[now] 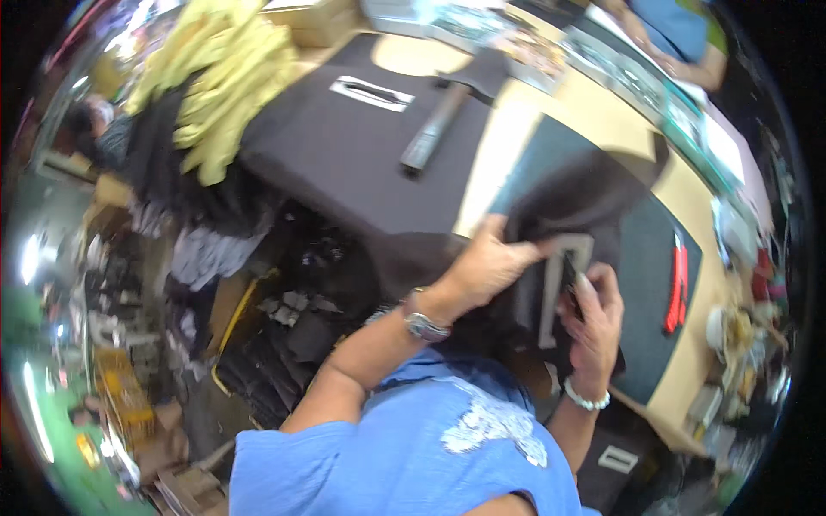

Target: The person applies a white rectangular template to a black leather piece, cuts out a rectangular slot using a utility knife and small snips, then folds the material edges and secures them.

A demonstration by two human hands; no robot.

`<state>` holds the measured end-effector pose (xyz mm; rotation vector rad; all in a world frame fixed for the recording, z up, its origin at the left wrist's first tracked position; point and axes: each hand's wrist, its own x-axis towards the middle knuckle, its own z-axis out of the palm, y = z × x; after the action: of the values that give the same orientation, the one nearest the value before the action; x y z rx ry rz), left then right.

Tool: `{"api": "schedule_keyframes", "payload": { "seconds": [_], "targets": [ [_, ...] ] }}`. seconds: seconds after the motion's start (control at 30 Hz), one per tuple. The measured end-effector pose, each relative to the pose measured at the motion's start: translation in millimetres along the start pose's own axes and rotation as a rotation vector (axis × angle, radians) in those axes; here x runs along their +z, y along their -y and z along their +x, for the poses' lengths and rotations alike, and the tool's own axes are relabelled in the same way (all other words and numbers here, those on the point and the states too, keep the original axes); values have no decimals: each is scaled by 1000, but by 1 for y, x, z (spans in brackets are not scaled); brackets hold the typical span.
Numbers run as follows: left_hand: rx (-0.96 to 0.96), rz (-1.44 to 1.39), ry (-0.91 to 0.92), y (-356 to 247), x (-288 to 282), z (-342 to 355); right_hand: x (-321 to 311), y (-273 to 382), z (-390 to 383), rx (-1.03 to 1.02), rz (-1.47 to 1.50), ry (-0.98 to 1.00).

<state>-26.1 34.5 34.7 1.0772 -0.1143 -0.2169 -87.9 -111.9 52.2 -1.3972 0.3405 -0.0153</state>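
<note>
My left hand [492, 265] is closed on the raised edge of a dark brown fabric piece [568, 202], its fingertips at the top of a pale, narrow strip [548, 305] on the cloth. Beside that strip my right hand [595, 320] is closed around a small dark tool [570, 279], whose kind I cannot make out. The tool's tip lies close to the strip. Under the cloth is a dark green cutting mat [645, 327]. A red-handled cutting tool [676, 288] rests on the mat, right of my right hand.
Another dark fabric piece [344, 155] with a white-edged slot [372, 93] bears a hammer-shaped tool [434, 129]. Yellow fabric pieces [215, 77] are heaped at left. Clear trays [611, 77] line the far table edge, with another person's arm [697, 69] beyond.
</note>
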Motion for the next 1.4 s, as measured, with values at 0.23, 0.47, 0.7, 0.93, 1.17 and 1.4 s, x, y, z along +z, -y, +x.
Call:
{"api": "schedule_keyframes", "payload": {
  "seconds": [0.23,0.47,0.7,0.93,1.17,1.4],
  "targets": [
    [19,53,155,-4,-11,-8,5,-11,-5,1,95,72],
    [-121,242,-2,2,4,-7,1,-19,-11,-144,-47,-13],
    [-9,76,-231,25,17,-8,10,-24,-33,32,177,-12],
    [32,-53,-184,22,32,-15,11,-35,-28,-62,198,-67],
    [45,-53,-188,18,33,-23,20,-40,-24,-155,319,-73],
    [51,-141,-187,13,32,-25,23,-41,-23,-159,355,-73]
  ]
}}
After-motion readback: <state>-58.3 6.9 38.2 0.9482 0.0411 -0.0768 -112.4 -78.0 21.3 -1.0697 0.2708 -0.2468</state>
